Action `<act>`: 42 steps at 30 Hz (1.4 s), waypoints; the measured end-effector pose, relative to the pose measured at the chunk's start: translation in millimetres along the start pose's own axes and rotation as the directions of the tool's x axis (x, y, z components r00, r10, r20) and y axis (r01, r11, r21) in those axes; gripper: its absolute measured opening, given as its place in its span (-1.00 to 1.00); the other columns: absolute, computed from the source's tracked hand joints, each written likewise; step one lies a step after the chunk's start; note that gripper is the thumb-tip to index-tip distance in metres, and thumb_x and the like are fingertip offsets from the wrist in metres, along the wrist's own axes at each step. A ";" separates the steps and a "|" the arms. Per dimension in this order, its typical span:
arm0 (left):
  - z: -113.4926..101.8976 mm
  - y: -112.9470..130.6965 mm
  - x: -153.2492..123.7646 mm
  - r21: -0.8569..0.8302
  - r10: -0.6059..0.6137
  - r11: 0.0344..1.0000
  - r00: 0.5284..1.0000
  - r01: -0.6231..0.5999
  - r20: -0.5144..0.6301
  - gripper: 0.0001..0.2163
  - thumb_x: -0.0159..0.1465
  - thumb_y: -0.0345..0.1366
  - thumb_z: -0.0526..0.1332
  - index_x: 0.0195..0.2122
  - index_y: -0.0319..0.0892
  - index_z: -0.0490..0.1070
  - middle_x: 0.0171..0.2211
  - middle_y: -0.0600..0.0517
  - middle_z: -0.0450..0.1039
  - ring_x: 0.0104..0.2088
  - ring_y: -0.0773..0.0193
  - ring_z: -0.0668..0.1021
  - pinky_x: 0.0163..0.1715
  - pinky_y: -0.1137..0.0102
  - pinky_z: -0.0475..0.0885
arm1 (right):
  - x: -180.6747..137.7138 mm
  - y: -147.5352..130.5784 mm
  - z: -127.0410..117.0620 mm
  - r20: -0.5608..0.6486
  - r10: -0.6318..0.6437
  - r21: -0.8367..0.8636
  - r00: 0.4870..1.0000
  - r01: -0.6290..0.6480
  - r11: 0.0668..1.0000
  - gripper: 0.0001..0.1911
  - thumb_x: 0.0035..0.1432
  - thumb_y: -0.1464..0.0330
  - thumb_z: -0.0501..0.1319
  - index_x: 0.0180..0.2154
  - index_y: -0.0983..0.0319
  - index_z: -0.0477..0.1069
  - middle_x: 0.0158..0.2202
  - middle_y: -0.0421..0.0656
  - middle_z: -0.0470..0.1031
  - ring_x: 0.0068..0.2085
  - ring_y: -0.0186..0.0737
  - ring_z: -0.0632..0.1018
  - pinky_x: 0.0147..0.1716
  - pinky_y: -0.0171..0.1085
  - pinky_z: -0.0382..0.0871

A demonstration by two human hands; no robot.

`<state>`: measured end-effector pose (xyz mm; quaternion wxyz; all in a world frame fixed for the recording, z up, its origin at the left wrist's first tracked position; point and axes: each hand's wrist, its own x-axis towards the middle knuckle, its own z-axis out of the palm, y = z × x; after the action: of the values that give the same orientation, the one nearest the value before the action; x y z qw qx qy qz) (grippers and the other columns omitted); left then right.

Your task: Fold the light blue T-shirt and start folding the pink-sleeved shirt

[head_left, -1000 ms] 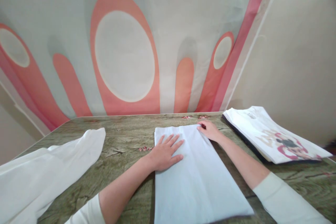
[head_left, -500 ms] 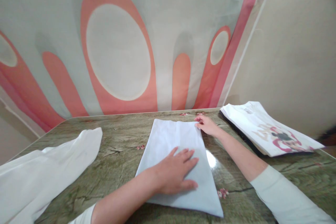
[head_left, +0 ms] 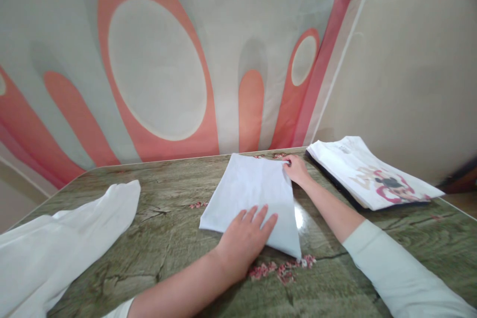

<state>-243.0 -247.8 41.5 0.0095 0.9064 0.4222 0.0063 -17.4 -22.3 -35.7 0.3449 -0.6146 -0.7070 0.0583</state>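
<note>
In front of me a folded white garment (head_left: 253,184) lies on the table; its exact kind does not show. My left hand (head_left: 246,241) rests on its near part, fingers spread and flat on the cloth. At the far right corner my right hand (head_left: 297,169) pinches the edge of the same garment between thumb and fingers. That corner is slightly bunched in the grip.
The wood-patterned table (head_left: 167,243) has printed pink flowers. On the right sits a stack of folded T-shirts (head_left: 372,174), the top one white with a cartoon print. A loose white garment (head_left: 74,243) lies at the left. A patterned wall (head_left: 223,35) rises behind.
The folded garment has slid away from me toward the table's far edge and turned slightly. My right hand has closed on its far right corner. My left hand stays on the near part.
</note>
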 end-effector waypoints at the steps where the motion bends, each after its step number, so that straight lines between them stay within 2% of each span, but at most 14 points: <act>1: 1.1 -10.0 2.7 0.008 -0.039 0.999 0.999 0.039 -0.015 -0.52 0.25 -0.49 -0.02 0.20 -0.08 0.08 0.23 -0.11 0.07 0.16 0.04 0.28 0.05 0.14 0.24 | 1.3 4.6 -1.0 -0.015 0.021 -0.015 1.000 -0.022 1.000 -0.74 -0.02 0.48 0.08 -0.27 0.27 0.46 -0.25 -0.06 0.45 -0.15 -0.15 0.43 -0.07 -0.21 0.26; 4: 7.3 -44.3 8.9 -0.004 -0.109 0.994 0.992 0.109 -0.070 -0.53 0.24 -0.53 -0.05 0.18 -0.10 0.14 0.20 -0.11 0.14 0.16 0.11 0.28 0.08 0.19 0.22 | 4.0 16.4 -5.2 -0.036 0.083 -0.056 0.996 -0.085 0.995 -0.73 -0.03 0.46 0.08 -0.26 0.27 0.46 -0.24 -0.04 0.45 -0.17 -0.14 0.45 -0.08 -0.22 0.27; 9: 17.7 -103.5 11.0 0.017 -0.225 0.973 0.965 0.230 -0.135 -0.54 0.22 -0.58 -0.07 0.12 -0.13 0.24 0.16 -0.09 0.22 0.16 0.14 0.27 0.14 0.18 0.13 | 3.5 25.1 -13.8 -0.006 0.174 -0.127 0.985 -0.173 0.977 -0.75 -0.03 0.42 0.11 -0.29 0.27 0.49 -0.24 0.01 0.45 -0.25 -0.10 0.48 -0.19 -0.17 0.31; 12: 18.2 -119.7 4.6 0.038 -0.325 0.940 0.926 0.338 -0.190 -0.55 0.21 -0.59 -0.07 0.12 -0.22 0.23 0.16 -0.14 0.21 0.16 0.10 0.27 0.14 0.18 0.11 | 0.8 21.7 -18.1 0.008 0.210 -0.176 0.978 -0.205 0.963 -0.76 -0.06 0.43 0.14 -0.30 0.27 0.50 -0.20 0.07 0.42 -0.20 0.01 0.46 -0.17 -0.08 0.28; 15: 17.6 -104.3 -7.3 -0.051 -0.347 0.937 0.911 0.345 -0.224 -0.64 0.31 -0.40 -0.06 0.13 -0.24 0.22 0.15 -0.15 0.22 0.15 0.12 0.28 0.15 0.20 0.12 | -2.6 11.6 -18.9 -0.012 0.147 -0.236 0.989 -0.146 0.961 -0.69 -0.06 0.44 0.16 -0.20 0.27 0.48 -0.12 0.10 0.39 -0.04 0.14 0.36 -0.06 0.05 0.19; 18: 20.2 -66.8 -16.6 -0.152 -0.289 0.953 0.933 0.261 -0.213 -0.54 0.31 -0.10 -0.03 0.16 -0.23 0.15 0.20 -0.14 0.14 0.21 0.09 0.17 0.18 0.19 0.07 | -5.4 -2.1 -14.3 0.012 -0.109 -0.282 0.994 0.108 0.953 -0.60 0.01 0.45 0.11 -0.06 0.27 0.40 0.01 0.05 0.34 0.09 0.08 0.24 0.07 0.01 0.07; 20: 23.6 -43.3 -16.2 -0.171 -0.269 0.957 0.940 0.235 -0.208 -0.42 0.25 0.02 0.02 0.20 -0.24 0.09 0.24 -0.15 0.04 0.25 0.02 0.06 0.20 0.12 -0.01 | -7.1 -10.7 -8.7 0.079 -0.251 -0.268 0.965 0.263 0.927 -0.61 0.08 0.41 0.08 -0.02 0.29 0.37 0.09 0.02 0.29 0.16 0.01 0.17 0.14 -0.08 0.01; 21: 25.4 -34.6 -13.5 -0.172 -0.271 0.956 0.940 0.237 -0.210 -0.37 0.21 0.04 0.05 0.21 -0.25 0.07 0.25 -0.16 0.01 0.26 -0.02 0.02 0.21 0.09 -0.05 | -8.2 -14.2 -5.7 0.120 -0.283 -0.257 0.952 0.305 0.917 -0.62 0.13 0.36 0.05 -0.01 0.30 0.37 0.11 0.01 0.27 0.19 -0.01 0.14 0.16 -0.10 -0.02; 23: 28.6 -24.3 -4.6 -0.167 -0.290 0.952 0.933 0.257 -0.215 -0.32 0.16 0.03 0.10 0.21 -0.27 0.05 0.25 -0.20 -0.01 0.26 -0.08 0.00 0.21 0.05 -0.10 | -10.9 -18.9 -0.1 0.211 -0.275 -0.237 0.938 0.322 0.916 -0.56 0.20 0.24 0.00 0.03 0.31 0.33 0.16 0.01 0.23 0.22 0.00 0.10 0.17 -0.08 -0.04; 27: 31.1 -22.6 12.7 -0.138 -0.341 0.939 0.913 0.316 -0.225 -0.41 0.19 -0.12 0.06 0.20 -0.31 0.06 0.23 -0.23 0.04 0.23 -0.11 0.08 0.20 0.04 -0.10 | -17.3 -20.3 6.9 0.333 -0.147 -0.221 0.931 0.229 0.948 -0.43 0.24 0.07 -0.11 0.15 0.23 0.19 0.23 0.00 0.11 0.23 0.05 0.11 0.14 0.04 -0.02; 32: 28.6 -25.8 13.5 -0.100 -0.373 0.928 0.903 0.360 -0.214 -0.45 0.17 -0.25 0.03 0.20 -0.32 0.08 0.22 -0.25 0.04 0.20 -0.12 0.14 0.16 0.05 0.01 | -25.0 -22.8 10.1 0.310 -0.075 -0.229 0.948 0.151 0.962 -0.43 0.23 0.05 -0.12 0.15 0.22 0.17 0.25 0.03 0.07 0.24 0.09 0.07 0.13 0.12 -0.07; 38: 28.4 -33.5 10.3 -0.072 -0.420 0.907 0.889 0.414 -0.185 -0.42 0.11 -0.45 0.03 0.22 -0.26 0.04 0.25 -0.18 -0.01 0.23 -0.12 0.05 0.15 0.01 0.01 | -37.3 -40.4 6.2 0.285 0.013 -0.320 0.959 0.082 0.944 -0.47 0.23 0.17 -0.11 0.14 0.28 0.19 0.23 0.09 0.10 0.21 0.15 0.12 0.08 0.18 -0.03; 42: 29.8 -45.3 7.9 -0.089 -0.495 0.869 0.856 0.487 -0.149 -0.40 0.07 -0.57 -0.01 0.20 -0.25 0.05 0.27 -0.13 -0.04 0.25 -0.07 0.00 0.12 0.04 0.12 | -41.2 -49.1 5.0 0.248 -0.031 -0.374 0.968 0.125 0.919 -0.49 0.20 0.25 -0.08 0.12 0.34 0.20 0.24 0.11 0.07 0.23 0.16 0.07 0.13 0.18 -0.15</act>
<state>-272.0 -212.9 10.7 -0.0028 0.7646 0.6383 0.0894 -60.7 -69.7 -31.8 0.1322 -0.6302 -0.7647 -0.0231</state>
